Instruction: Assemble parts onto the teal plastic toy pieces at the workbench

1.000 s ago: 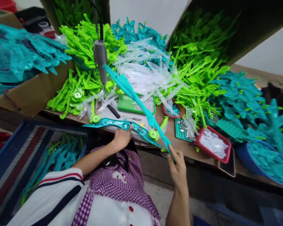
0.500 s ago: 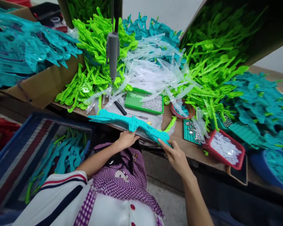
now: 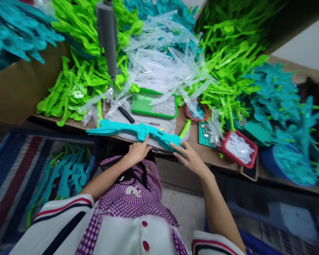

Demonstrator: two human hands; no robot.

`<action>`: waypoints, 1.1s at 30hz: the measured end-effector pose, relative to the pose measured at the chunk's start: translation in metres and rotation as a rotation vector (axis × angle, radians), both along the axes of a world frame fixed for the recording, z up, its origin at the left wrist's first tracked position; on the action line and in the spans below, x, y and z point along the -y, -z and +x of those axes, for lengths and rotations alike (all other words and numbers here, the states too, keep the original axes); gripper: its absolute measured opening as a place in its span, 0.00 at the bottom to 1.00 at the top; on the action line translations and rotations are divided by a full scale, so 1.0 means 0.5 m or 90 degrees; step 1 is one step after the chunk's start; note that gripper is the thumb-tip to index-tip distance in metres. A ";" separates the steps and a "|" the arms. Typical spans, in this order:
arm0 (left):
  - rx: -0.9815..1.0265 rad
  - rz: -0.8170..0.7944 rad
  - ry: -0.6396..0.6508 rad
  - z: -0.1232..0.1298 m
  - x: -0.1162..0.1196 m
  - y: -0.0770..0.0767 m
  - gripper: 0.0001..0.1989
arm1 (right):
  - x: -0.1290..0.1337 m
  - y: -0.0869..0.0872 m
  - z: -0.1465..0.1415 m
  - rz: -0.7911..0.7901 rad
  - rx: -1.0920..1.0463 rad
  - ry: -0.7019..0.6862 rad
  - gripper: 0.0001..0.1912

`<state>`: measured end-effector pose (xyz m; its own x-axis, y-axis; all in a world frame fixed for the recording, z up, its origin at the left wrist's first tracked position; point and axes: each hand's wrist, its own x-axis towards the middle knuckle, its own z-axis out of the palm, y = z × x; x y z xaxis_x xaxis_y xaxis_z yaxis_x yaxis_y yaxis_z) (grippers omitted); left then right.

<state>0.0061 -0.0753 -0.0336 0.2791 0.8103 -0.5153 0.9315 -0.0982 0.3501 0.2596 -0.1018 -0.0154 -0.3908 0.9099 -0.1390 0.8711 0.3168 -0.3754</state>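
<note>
A long teal plastic part (image 3: 117,128) lies flat along the near edge of the brown workbench (image 3: 199,152). My left hand (image 3: 137,151) holds it at its middle, fingers curled against the near side. The fingers of my right hand (image 3: 188,158) press on the part's right end. A grey powered screwdriver (image 3: 107,33) hangs upright above the bench, behind and to the left of the part, untouched. A green tray (image 3: 143,103) with small metal screws lies just behind the part.
Heaps of lime-green, teal and clear plastic parts crowd the back of the bench and cardboard boxes (image 3: 13,88). A red tray (image 3: 238,148) of white pieces, a small teal tray (image 3: 206,135) and a blue tub (image 3: 287,166) stand right. A striped bag (image 3: 23,170) holding teal parts sits below left.
A second teal piece, held raised in my right hand a second ago, has been folded down flat onto the one under my left hand. My right hand now rests on its right end.
</note>
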 end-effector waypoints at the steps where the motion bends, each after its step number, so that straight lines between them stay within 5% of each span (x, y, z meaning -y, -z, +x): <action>1: -0.006 0.002 0.000 0.000 0.000 -0.001 0.34 | -0.007 0.000 -0.001 -0.033 -0.035 0.009 0.24; 9: -0.036 0.022 0.019 0.003 0.000 0.003 0.36 | -0.035 0.010 0.011 -0.055 -0.157 0.058 0.27; 15: -0.045 0.017 0.020 0.005 0.001 0.002 0.35 | -0.014 0.024 -0.006 0.087 0.085 0.008 0.26; 21: -0.045 0.018 0.025 0.004 0.000 -0.001 0.35 | 0.012 0.034 -0.032 0.184 0.240 0.052 0.22; 27: -0.032 0.029 0.024 0.006 -0.001 0.002 0.35 | 0.016 0.009 -0.080 0.224 0.165 0.050 0.27; 33: -0.034 0.053 0.036 -0.002 0.003 0.005 0.33 | -0.056 0.060 -0.144 0.198 0.103 0.024 0.23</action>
